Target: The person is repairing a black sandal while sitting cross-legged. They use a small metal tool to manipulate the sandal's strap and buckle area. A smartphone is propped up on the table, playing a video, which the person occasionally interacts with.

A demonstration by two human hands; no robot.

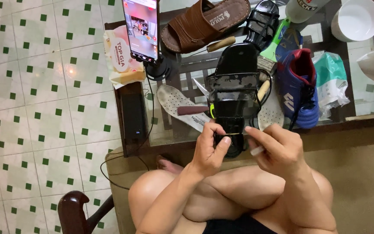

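Your left hand (210,149) wraps the near end of one black sandal (234,97), fingers curled round its edge, thumb on top; the sandal is held up over the near edge of the glass table (364,106), sole facing you, with worn grey patches. Your right hand (278,149) sits just right of it, fingers closed, pinching a small white stick-like tool (257,150); its tip is mostly hidden, kind unclear. Footwear count: two black sandals (second one (262,19) far, behind the held one), one brown slide sandal (204,21) far left, one blue and red sports shoe (297,86) right, two white insoles (180,106), the right one largely covered by the sandal. One phone (140,28) on a stand, top cut off. One green-handled brush (273,47), one wooden-handled tool (221,43), one white cup (356,19) far right, partly cropped. One packet (122,60) left of the phone, one dark power bank (134,115) near left. Plastic bags right, cut off.
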